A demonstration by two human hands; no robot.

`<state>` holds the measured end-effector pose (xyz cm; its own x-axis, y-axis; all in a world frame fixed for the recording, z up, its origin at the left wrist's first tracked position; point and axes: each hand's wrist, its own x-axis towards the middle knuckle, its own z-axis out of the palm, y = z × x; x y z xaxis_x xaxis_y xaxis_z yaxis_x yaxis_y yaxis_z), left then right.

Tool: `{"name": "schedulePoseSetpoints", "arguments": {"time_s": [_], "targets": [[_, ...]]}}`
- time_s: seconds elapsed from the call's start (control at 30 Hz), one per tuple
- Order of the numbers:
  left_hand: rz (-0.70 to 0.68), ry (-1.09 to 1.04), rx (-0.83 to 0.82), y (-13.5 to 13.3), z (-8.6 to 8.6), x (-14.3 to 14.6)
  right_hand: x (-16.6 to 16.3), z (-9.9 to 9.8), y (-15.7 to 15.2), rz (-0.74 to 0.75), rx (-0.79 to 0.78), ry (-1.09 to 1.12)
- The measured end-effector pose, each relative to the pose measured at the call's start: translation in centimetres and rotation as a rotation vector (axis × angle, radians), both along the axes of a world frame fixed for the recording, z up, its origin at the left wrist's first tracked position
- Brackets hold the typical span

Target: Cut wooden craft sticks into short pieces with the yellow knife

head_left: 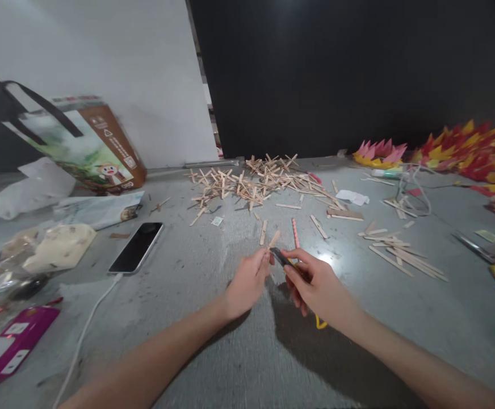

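My left hand (247,282) is closed in a pinch on a short wooden craft stick (274,239) that pokes up past my fingertips. My right hand (315,284) is closed round a dark cutting tool (282,258) with a yellow handle loop (321,324) showing under my palm; its tip meets the stick's lower end. Both hands hover over the grey floor (213,318) near the middle. A pink stick (294,233) lies just beyond my right hand. A big heap of glued wooden stick crosses (251,182) lies farther back.
A phone (137,247) on a white cable lies at the left, near plastic bags (38,250), a magenta box (13,341) and a tipped paper bag (86,142). Loose sticks (401,255), scissors (492,258) and red-yellow paper shapes (469,150) sit at the right.
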<state>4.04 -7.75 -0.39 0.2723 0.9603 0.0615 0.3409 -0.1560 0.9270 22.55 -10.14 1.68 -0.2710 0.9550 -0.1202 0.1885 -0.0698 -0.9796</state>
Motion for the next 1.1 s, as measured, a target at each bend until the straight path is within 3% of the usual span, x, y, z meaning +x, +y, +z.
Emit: {"name": "schedulePoseSetpoints", "arguments": {"time_s": [0.27,0.47,0.73,0.8,0.93,1.1], "targets": [[-0.119,-0.401,-0.254,0.6,-0.7,0.2,-0.1,0.7,0.4,0.003,-0.130,0.141],[-0.171,-0.515,-0.340,0.8,-0.4,0.0,0.4,0.8,0.8,0.009,-0.134,0.104],[-0.113,-0.422,-0.296,0.5,-0.9,0.4,0.7,0.3,0.4,0.010,0.375,-0.348],[-0.126,-0.435,-0.311,0.5,-1.0,0.3,0.8,0.4,0.4,0.036,0.311,-0.308],[-0.166,-0.486,-0.359,0.8,-0.8,0.1,1.0,0.7,0.8,0.059,0.012,-0.088],[-0.178,-0.511,-0.377,0.9,-0.3,-0.1,1.2,1.1,1.2,0.056,-0.114,0.076]]}}
